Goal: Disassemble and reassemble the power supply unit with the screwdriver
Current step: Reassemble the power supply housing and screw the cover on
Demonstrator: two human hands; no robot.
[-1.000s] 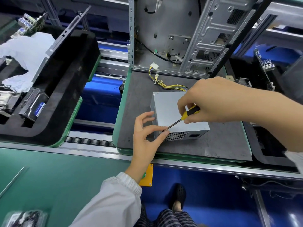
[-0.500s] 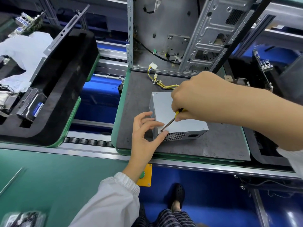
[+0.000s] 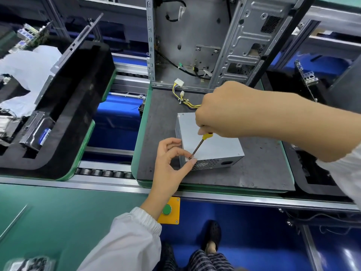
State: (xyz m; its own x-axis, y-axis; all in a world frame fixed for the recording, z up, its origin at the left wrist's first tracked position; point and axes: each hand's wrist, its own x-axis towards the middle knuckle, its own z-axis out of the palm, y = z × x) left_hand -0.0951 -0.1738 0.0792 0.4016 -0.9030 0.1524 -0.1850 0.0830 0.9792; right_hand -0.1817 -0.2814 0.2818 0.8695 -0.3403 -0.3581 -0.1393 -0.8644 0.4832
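Power supply unit (image 3: 210,142) on grey pallet mat (image 3: 162,114), near its front edge | no legible labels | right hand (image 3: 220,112) grips yellow-handled screwdriver (image 3: 199,144), tip at unit's front-left top corner | left hand (image 3: 172,159) pinches there | bare mat surrounds the unit.

One power supply unit (image 3: 210,141); one screwdriver (image 3: 199,144) (yellow handle); one green button (image 3: 166,209).

Grey metal PSU (image 3: 211,141) laid flat on dark mat, vent grille facing near side; yellow-handled screwdriver (image 3: 199,144) tilted, tip set at top near-left corner.
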